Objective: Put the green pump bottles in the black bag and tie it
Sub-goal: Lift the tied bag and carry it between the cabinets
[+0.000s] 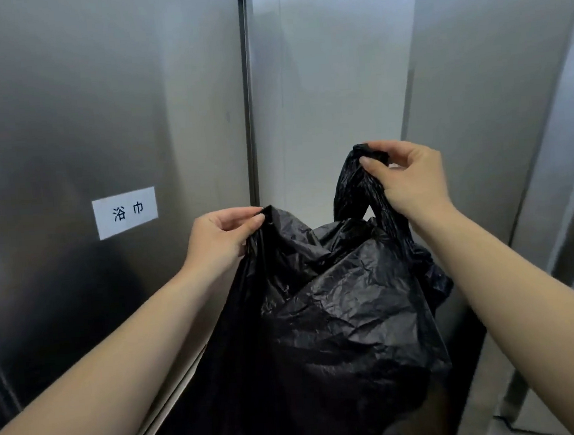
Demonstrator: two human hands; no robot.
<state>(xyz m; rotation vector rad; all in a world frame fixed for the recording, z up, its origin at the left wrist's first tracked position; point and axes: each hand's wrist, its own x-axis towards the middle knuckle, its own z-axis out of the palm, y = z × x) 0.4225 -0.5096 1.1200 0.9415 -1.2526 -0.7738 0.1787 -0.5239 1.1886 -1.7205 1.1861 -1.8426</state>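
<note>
A crinkled black plastic bag (338, 316) hangs in front of me, filling the lower middle of the head view. My left hand (222, 236) pinches the bag's left top edge between thumb and fingers. Higher up on the right, my right hand (409, 176) grips the bag's looped right handle and holds it raised. The bag's mouth sags between the two hands. No green pump bottles are visible; whatever the bag holds is hidden by the plastic.
A brushed steel cabinet door (98, 112) with a white paper label (125, 212) stands close on the left. A pale wall (329, 76) sits straight ahead, and more steel panels (509, 96) rise on the right.
</note>
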